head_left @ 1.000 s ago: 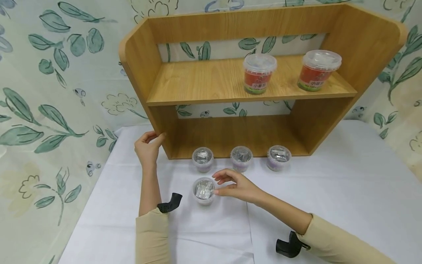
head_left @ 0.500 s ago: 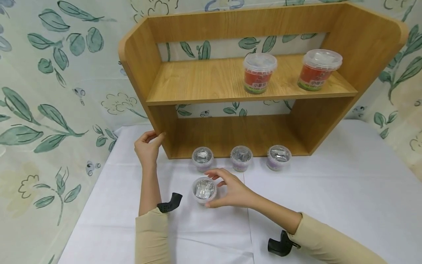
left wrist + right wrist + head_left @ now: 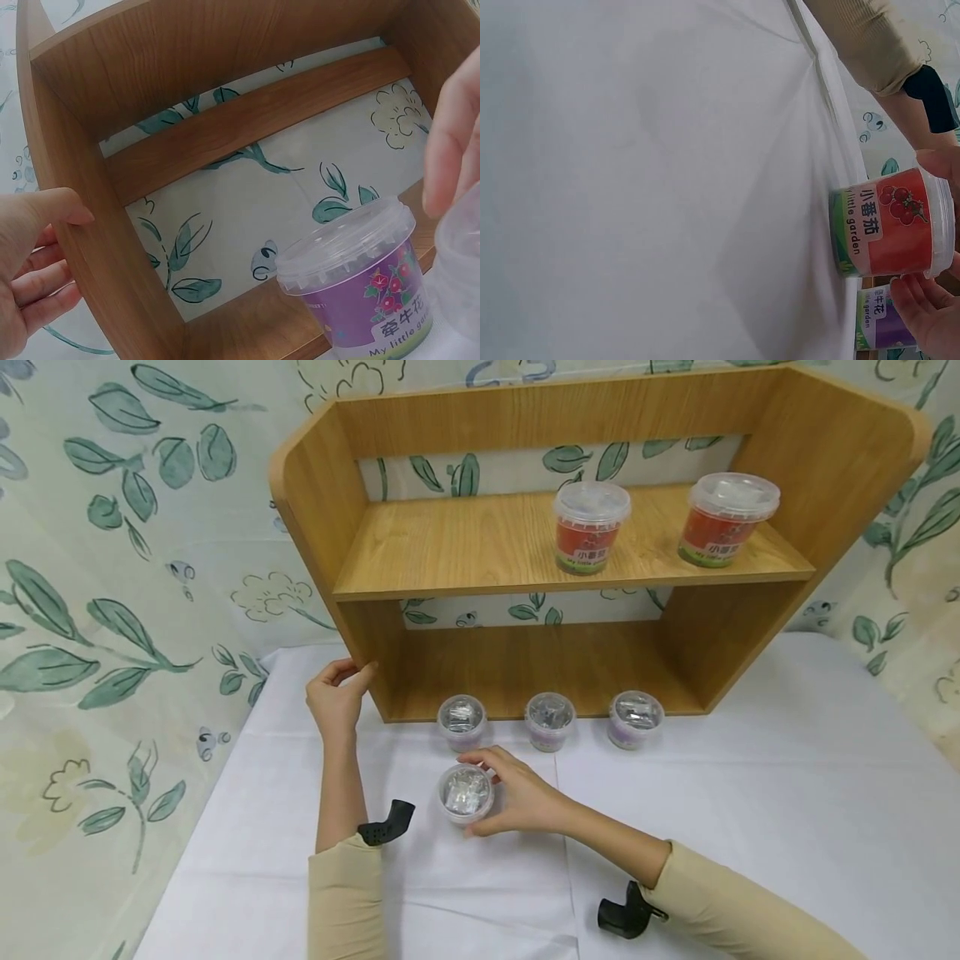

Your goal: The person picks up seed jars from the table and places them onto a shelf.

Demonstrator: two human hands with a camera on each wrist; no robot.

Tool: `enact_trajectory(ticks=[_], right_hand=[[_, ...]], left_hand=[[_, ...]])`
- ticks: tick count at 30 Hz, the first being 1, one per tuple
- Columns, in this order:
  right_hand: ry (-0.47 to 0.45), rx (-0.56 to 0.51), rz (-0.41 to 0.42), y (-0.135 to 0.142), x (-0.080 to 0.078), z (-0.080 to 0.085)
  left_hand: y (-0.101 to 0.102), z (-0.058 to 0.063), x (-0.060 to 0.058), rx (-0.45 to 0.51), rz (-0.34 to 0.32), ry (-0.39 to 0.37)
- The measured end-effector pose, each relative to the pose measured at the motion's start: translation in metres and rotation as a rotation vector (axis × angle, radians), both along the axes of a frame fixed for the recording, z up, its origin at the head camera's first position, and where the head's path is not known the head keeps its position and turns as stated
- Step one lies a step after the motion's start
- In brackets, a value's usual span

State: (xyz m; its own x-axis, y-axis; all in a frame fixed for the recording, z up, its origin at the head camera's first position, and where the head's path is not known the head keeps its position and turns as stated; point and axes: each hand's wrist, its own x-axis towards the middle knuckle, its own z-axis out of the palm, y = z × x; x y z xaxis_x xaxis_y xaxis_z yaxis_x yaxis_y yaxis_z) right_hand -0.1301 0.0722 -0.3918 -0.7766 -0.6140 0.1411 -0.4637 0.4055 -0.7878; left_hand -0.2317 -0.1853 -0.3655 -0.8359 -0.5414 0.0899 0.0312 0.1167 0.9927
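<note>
The right hand [image 3: 517, 792] is at the cup with the red label [image 3: 466, 793], which appears to stand upright on the white table [image 3: 667, 810], before the front edge of the shelf, closer to its left front corner than to its right one. This is the relation that matters: the cup lies to the left of the palm, between the thumb on the near side and the fingers on the far side. The hand is about as wide as the cup and bends round it near the lid (how firmly it presses, I cannot tell). The long axis of the cup goes up from the table, and the right hand is clearly the nearer one.

The left hand [image 3: 335, 697] has its thumb on the front edge of the left side board of the wooden shelf [image 3: 480, 542] and its fingers bent on the outer face; it holds this board low, near the table.

Just before the lower front edge stand three purple cups in a row: the left cup [image 3: 461, 722], directly behind the one in the right hand, the middle cup [image 3: 550, 721] and the right cup [image 3: 636, 719]. On the upper board are two more red cups, one [image 3: 591, 531] near the middle and one [image 3: 727, 522] by the right end.
</note>
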Motion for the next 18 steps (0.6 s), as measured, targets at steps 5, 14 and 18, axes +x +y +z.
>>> enact_trajectory(ticks=[5,14,18], right_hand=[[0.004,0.023,-0.002,-0.0016,0.0001,-0.0034],[-0.004,0.02,-0.014,-0.0022,-0.0011,-0.0069],[-0.005,0.002,-0.005,-0.0019,-0.0021,-0.0077]], left_hand=[[0.0002,0.0003,0.0004,0.0,-0.002,0.006],[0.0005,-0.0001,-0.0001,-0.002,-0.003,0.017],[0.0009,-0.0003,0.0002,0.004,0.001,0.014]])
